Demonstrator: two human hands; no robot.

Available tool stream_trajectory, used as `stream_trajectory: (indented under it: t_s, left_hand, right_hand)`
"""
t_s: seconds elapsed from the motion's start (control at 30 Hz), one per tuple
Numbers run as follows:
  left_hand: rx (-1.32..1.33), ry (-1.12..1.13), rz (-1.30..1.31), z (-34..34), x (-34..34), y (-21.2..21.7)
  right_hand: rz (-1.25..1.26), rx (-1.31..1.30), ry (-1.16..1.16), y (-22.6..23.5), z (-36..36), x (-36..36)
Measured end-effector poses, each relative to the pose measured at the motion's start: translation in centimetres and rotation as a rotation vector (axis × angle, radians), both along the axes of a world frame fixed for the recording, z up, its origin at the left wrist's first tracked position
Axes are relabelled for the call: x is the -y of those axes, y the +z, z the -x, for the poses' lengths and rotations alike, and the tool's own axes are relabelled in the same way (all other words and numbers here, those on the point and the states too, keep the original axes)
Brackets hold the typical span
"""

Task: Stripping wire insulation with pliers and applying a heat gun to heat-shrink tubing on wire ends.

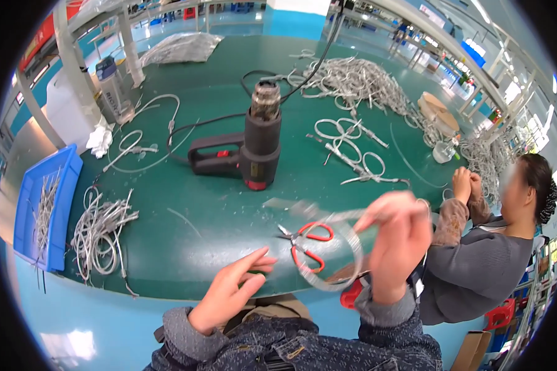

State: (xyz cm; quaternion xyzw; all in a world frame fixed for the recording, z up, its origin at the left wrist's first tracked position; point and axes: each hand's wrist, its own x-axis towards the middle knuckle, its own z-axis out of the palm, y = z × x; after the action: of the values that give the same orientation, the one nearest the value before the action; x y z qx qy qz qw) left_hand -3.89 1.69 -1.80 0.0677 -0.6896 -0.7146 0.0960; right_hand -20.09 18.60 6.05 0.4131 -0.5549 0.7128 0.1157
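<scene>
- Above the near edge of the green counter (216,222), the right hand (399,238), blurred, pinches a translucent cable (328,286); the cable hangs in a loop beside the red-handled scissors (298,240), its end smeared too much to read.
- To the left, the left hand (232,287) is empty, its fingers parted and curved, near the scissors but apart from them.
- For good handling, the free hand would best steady the loose end, keeping the loop round and unkinked; the scissor blades, slightly parted, seem worth keeping clear of it.
- The heat gun (261,145) stands nozzle up behind the scissors, so the cable is better kept low and away from that tip.
- At the far left, a blue tray (66,204) holds thin whitish strands, some poking over its near end.
- Behind it stands a clear bottle (114,96) with a dark lid; whether it holds liquid, I cannot tell.
</scene>
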Motion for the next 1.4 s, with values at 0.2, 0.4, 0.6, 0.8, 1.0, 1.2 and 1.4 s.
stream_trajectory:
  t_s: [0.2, 0.4, 0.6, 0.8, 1.0, 1.2, 1.4]
  left_hand:
    - [0.06, 0.333, -0.653, -1.3, 0.7, 1.3]
    - [0.053, 0.271, -0.252, -4.4, 3.0, 0.1]
    - [0.12, 0.245, -0.1, -4.2, 2.0, 1.9]
    - [0.111, 0.138, 0.074, -3.5, 1.2, 2.0]
    - [0.108, 0.102, 0.096, -3.3, 1.4, 2.4]
    - [-0.102, 0.424, 0.414, -2.6, 2.8, 3.4]
    - [-0.203, 0.321, 0.491, -1.0, 3.5, 5.4]
  right_hand:
    - [-0.327, 0.056, 0.493, -6.6, -7.4, -0.1]
    - [-0.61, 0.039, 0.638, -7.2, -7.9, 1.4]
    - [-0.657, 0.489, 0.579, -6.6, -5.9, 2.6]
    - [-0.492, 0.664, 0.591, -5.4, -6.3, 6.6]
    - [-0.378, 0.698, 0.7, -6.2, -6.6, 7.4]
    - [-0.342, 0.872, 0.712, -5.6, -6.6, 6.9]
    - [-0.335, 0.835, 0.767, -5.3, -7.0, 6.7]
